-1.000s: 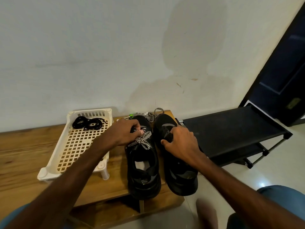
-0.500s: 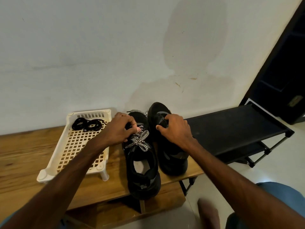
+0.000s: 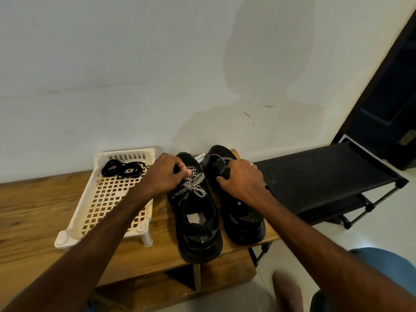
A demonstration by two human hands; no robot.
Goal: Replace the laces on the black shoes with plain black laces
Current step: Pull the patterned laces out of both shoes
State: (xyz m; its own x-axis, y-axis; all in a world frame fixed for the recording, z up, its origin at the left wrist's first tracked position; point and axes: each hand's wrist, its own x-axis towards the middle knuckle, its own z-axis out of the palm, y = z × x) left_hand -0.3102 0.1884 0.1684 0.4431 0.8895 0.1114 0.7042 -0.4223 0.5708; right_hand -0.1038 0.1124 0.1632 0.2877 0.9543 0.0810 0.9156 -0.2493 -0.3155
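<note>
Two black shoes stand side by side on a wooden bench (image 3: 31,212), toes to the wall. The left shoe (image 3: 198,230) carries a black-and-white patterned lace (image 3: 194,186) tied in a bow. My left hand (image 3: 167,174) rests on its forefoot, fingers pinched on the lace near the bow. My right hand (image 3: 242,180) grips the tongue area of the right shoe (image 3: 244,224); a loose patterned lace (image 3: 208,159) trails off its toe. Coiled plain black laces (image 3: 122,168) lie at the far end of a cream plastic tray (image 3: 105,199).
A black fabric shoe rack (image 3: 319,176) stands right of the bench, touching its corner. A dark door (image 3: 389,91) is at the far right. The white wall lies just behind the shoes. My knee in blue cloth (image 3: 387,266) and a foot (image 3: 287,291) show at bottom right.
The right shoe has been pushed away toward the wall and now sits level with the left one. My left hand stays on the patterned lace.
</note>
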